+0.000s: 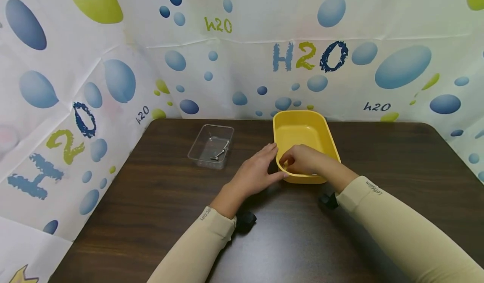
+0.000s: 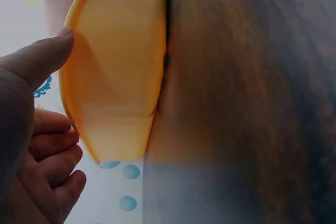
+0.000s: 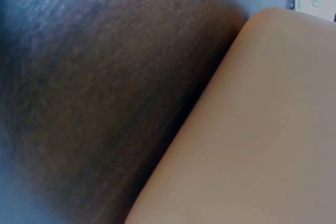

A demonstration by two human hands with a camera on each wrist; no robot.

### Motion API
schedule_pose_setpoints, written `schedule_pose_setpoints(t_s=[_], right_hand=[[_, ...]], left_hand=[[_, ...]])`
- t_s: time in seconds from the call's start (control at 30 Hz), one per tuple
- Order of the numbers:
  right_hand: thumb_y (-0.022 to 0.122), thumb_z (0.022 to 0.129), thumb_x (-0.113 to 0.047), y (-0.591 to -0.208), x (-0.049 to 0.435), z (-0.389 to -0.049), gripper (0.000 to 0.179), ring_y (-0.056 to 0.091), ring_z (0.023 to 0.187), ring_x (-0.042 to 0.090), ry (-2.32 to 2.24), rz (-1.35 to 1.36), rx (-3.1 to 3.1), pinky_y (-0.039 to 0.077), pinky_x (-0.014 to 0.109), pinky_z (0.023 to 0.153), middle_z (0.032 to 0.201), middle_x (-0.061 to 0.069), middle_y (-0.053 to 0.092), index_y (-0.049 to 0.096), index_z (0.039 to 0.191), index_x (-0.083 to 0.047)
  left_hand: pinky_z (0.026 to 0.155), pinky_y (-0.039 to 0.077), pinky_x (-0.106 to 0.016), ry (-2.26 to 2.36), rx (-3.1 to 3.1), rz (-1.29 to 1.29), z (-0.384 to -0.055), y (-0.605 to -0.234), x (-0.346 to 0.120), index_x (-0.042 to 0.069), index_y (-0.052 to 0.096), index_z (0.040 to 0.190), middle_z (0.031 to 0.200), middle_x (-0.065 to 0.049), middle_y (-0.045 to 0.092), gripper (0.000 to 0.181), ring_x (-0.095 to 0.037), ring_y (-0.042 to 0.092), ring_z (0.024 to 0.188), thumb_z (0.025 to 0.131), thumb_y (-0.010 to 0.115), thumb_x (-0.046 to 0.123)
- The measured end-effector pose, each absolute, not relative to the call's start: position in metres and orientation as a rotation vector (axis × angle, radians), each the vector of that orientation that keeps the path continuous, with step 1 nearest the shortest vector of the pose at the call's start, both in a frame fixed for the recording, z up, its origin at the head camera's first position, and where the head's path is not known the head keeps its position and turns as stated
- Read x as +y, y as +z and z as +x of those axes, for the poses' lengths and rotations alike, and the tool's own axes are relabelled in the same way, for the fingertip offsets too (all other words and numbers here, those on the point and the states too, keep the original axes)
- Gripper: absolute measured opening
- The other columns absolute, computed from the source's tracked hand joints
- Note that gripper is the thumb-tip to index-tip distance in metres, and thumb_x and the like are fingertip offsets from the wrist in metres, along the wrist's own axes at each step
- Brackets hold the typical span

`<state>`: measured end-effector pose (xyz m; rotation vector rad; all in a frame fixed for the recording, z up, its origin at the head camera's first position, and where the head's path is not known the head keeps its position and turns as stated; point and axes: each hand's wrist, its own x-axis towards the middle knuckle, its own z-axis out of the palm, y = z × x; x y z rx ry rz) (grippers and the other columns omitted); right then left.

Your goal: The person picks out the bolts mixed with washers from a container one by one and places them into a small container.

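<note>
A yellow plastic tub (image 1: 302, 133) stands toward the back of the dark table. My left hand (image 1: 257, 169) is at its near left corner: the fingers lie along the left rim and the thumb along the front rim. In the left wrist view the thumb (image 2: 55, 51) touches the tub's edge, the other fingers bent loosely beside it. My right hand (image 1: 302, 160) reaches inside the tub, fingertips bent down in the near left corner. I cannot tell what is between them. The right wrist view shows only the tub's outer wall (image 3: 252, 129) and the table.
Left of the tub is a clear plastic box (image 1: 196, 148) with a few metal bolts (image 1: 221, 152) inside. Dark wooden table surface (image 1: 151, 190) surrounds both containers. A white sheet (image 1: 242, 14) printed with blue and green drops hangs behind and on the left.
</note>
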<state>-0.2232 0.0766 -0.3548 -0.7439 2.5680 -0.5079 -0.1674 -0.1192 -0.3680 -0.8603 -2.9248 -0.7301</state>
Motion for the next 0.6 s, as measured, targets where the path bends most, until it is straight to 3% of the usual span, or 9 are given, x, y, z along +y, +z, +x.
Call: schedule_pose_setpoints(t_s=[0.17, 0.37, 0.6], right_hand=[[0.069, 0.091, -0.014, -0.3575, 0.0734, -0.221, 0.019, 0.06, 0.083, 0.018, -0.505, -0.72, 2.583, 0.054, 0.038, 0.087, 0.094, 0.0, 0.072, 0.075, 0.109, -0.012], [0.069, 0.091, -0.016, -0.3621, 0.0696, -0.2196, 0.005, 0.058, 0.077, 0.016, -0.511, -0.682, 2.595, 0.05, 0.031, 0.077, 0.08, -0.002, 0.067, 0.074, 0.093, -0.014], [0.068, 0.091, -0.02, -0.3642, 0.0678, -0.2179, 0.008, 0.057, 0.074, 0.016, -0.478, -0.681, 2.64, 0.047, 0.029, 0.071, 0.078, -0.001, 0.063, 0.069, 0.091, -0.013]], left_hand=[[0.116, 0.035, -0.041, -0.724, -2.925, -0.848, -0.1648, -0.3697, -0.1205, 0.008, 0.036, 0.153, 0.161, -0.005, 0.03, 0.082, -0.019, 0.028, 0.149, 0.09, 0.063, 0.054], [0.115, 0.035, -0.042, -0.733, -2.913, -0.847, -0.1633, -0.3726, -0.1232, 0.008, 0.037, 0.152, 0.161, -0.005, 0.03, 0.081, -0.019, 0.028, 0.149, 0.091, 0.062, 0.055], [0.116, 0.034, -0.041, -0.733, -2.911, -0.855, -0.1622, -0.3757, -0.1263, 0.01, 0.035, 0.153, 0.162, -0.003, 0.029, 0.08, -0.018, 0.027, 0.149, 0.092, 0.061, 0.054]])
